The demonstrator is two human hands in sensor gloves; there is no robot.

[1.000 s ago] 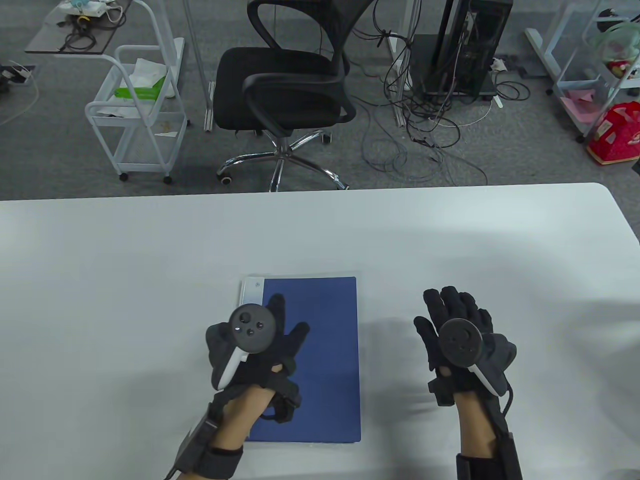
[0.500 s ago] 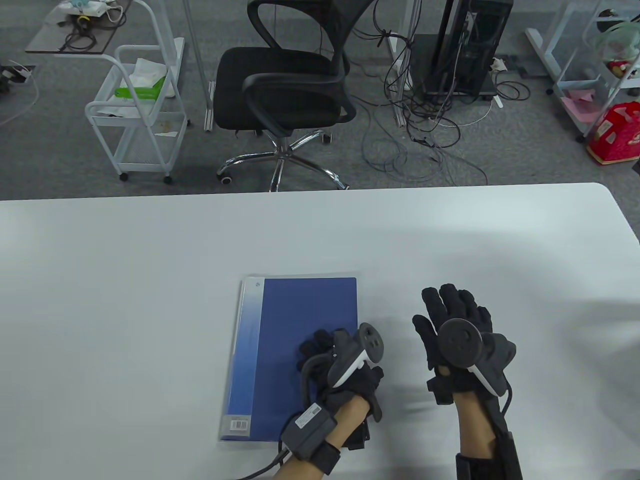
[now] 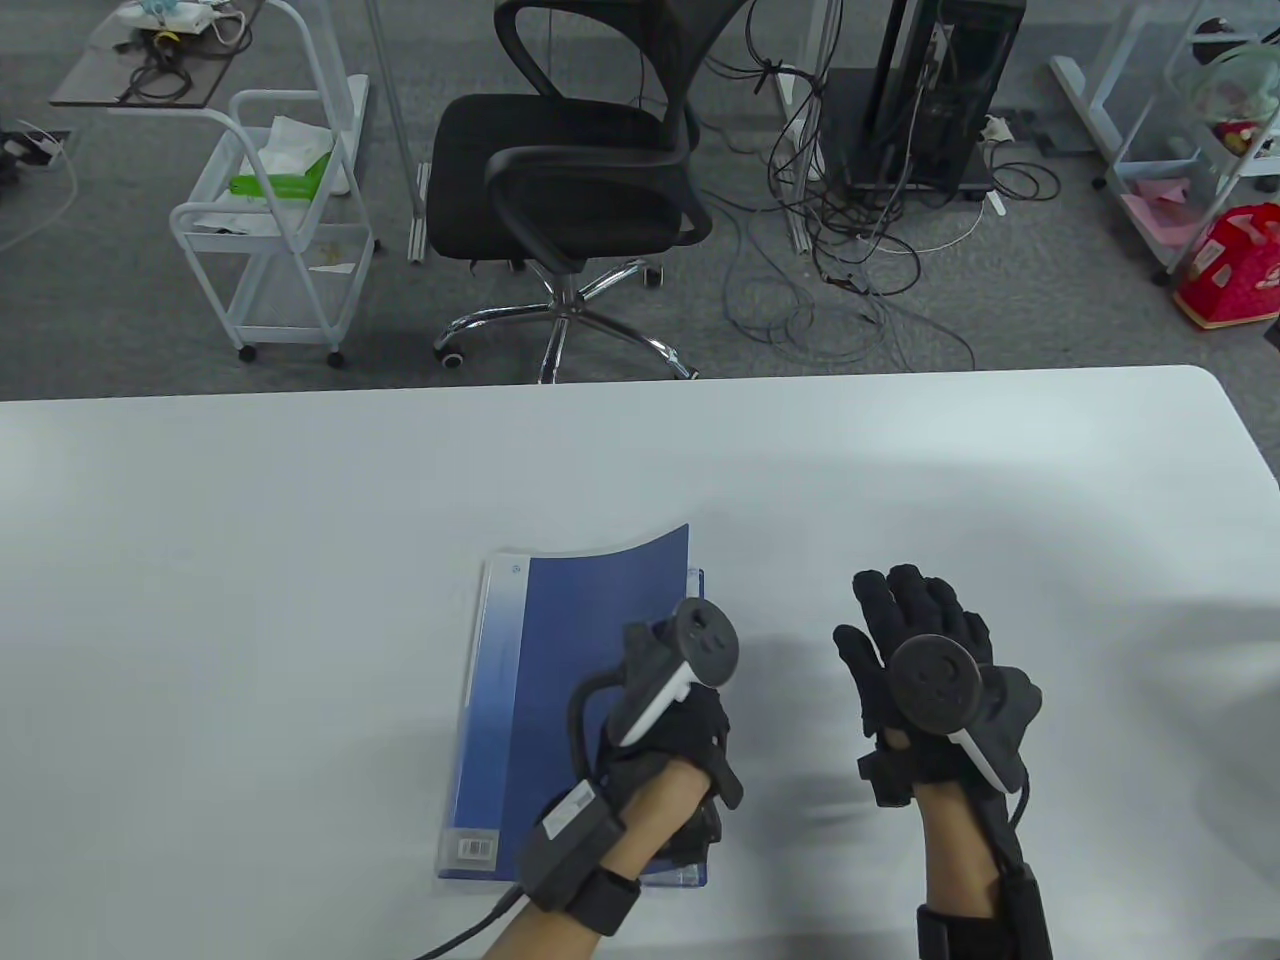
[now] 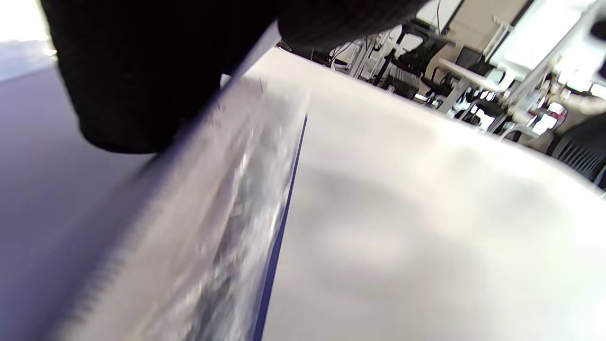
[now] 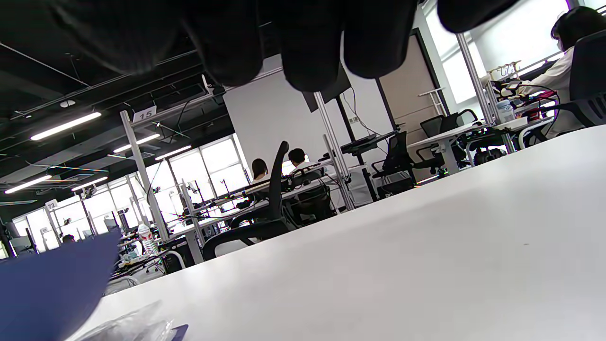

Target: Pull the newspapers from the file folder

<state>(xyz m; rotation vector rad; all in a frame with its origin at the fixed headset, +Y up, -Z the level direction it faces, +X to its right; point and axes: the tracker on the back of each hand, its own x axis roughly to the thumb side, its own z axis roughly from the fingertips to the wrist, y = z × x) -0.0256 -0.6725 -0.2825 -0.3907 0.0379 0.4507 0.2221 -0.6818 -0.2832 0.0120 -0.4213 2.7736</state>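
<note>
Nearest the person's edge of the white rectangular table [image 3: 300, 480], the flat blue plastic file folder [image 3: 570, 640] lies closed along its spine side, its pale clear strip and barcode label running down the side away from the right hand. The left hand [image 3: 665, 740], black-gloved with a round grey tracker on its back, sits at the folder's open long edge, on the side facing the right hand. There it grips the blue front cover [image 3: 640, 565] and has it lifted, so the cover's far corner curls up off the sheets below. In the left wrist view a dark fingertip [image 4: 137, 90] presses on the raised cover, and crinkled clear plastic sleeves [image 4: 236, 227] show under it at the folder's edge; I cannot make out any newspaper among them. How the other left fingers lie is hidden by the tracker. Beside the folder, a little apart from it, the right hand [image 3: 925, 670] rests palm down with its fingers spread flat and loose, holding nothing; its fingertips [image 5: 312, 52] hang over bare table in the right wrist view. Beyond the folder and past the table's far edge stands a black mesh office chair [image 3: 580, 170] on the grey carpet.
</note>
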